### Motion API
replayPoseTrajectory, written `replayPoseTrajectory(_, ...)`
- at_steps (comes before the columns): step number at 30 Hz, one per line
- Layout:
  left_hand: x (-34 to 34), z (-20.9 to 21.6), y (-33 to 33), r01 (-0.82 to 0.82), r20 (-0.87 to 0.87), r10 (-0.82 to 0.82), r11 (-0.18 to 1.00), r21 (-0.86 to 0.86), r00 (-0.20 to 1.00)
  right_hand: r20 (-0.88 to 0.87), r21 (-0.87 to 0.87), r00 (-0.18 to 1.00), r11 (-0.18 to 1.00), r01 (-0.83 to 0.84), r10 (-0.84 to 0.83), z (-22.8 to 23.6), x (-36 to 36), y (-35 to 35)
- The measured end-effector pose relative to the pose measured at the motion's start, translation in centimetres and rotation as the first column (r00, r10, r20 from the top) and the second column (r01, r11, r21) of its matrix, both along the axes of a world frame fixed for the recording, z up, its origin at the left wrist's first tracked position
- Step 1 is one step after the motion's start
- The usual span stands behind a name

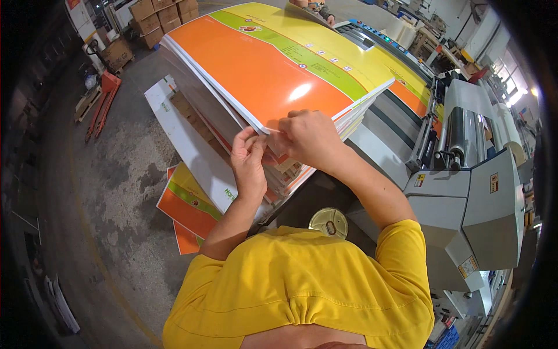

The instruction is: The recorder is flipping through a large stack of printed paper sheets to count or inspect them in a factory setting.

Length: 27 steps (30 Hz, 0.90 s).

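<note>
A tall stack of large glossy printed sheets (250,67), orange, green and yellow, lies in front of me. My left hand (250,160) is at its near corner, thumb and fingers pinched on the white edge of the printed sheet. Beside it my right hand (311,136) is closed at the same corner, knuckles up over the orange print. Its fingertips are turned away, so what they grip is hidden. Something thin and see-through shows between the two hands, perhaps film or a bent sheet edge.
A grey roller machine (465,192) stands at right, with a film roll (507,132). Left of the stack are a white board (192,145) and loose printed sheets (189,198). An orange pallet jack (106,104) and cartons (154,20) stand farther left. Another person's hand (331,20) shows beyond the stack.
</note>
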<state>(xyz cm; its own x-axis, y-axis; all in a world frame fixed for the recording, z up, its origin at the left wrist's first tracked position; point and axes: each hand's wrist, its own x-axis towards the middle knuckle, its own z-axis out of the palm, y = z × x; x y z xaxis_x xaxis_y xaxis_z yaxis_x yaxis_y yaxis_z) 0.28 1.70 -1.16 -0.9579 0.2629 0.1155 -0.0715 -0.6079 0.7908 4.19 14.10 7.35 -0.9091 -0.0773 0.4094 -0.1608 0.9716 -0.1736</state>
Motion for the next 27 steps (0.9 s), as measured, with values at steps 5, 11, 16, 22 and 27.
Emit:
replayPoseTrajectory(5, -0.8, -0.1, -0.4, -0.031, -0.123, 0.017, 0.993, -0.111, 0.992, -0.168, 0.091, 0.981, 0.992, -0.086, 0.101, 1.1, -0.1, 0.0)
replayPoseTrajectory(11, -1.0, 1.4, -1.0, 0.148, -0.054, -0.162, 0.968, -0.201, 0.985, 0.030, -0.342, 0.995, 0.937, -0.075, 0.090, 0.0, -0.7, 1.1)
replayPoseTrajectory(16, -1.0, 0.9, -0.9, 0.142, -0.042, -0.153, 0.973, -0.184, 0.987, 0.262, -0.741, 0.943, 0.669, 0.061, 0.204, -0.6, -1.9, 2.8)
replayPoseTrajectory(22, -0.9, 0.9, -0.9, 0.142, -0.031, -0.148, 0.978, -0.155, 0.988, 0.186, -0.648, 0.945, 0.757, -0.086, 0.267, -1.0, -2.1, 3.1)
replayPoseTrajectory(27, -1.2, 0.3, -1.3, 0.143, 0.006, -0.144, 0.972, -0.188, 0.990, 0.085, -0.362, 0.993, 0.931, -0.039, 0.075, -0.3, -2.5, 2.1)
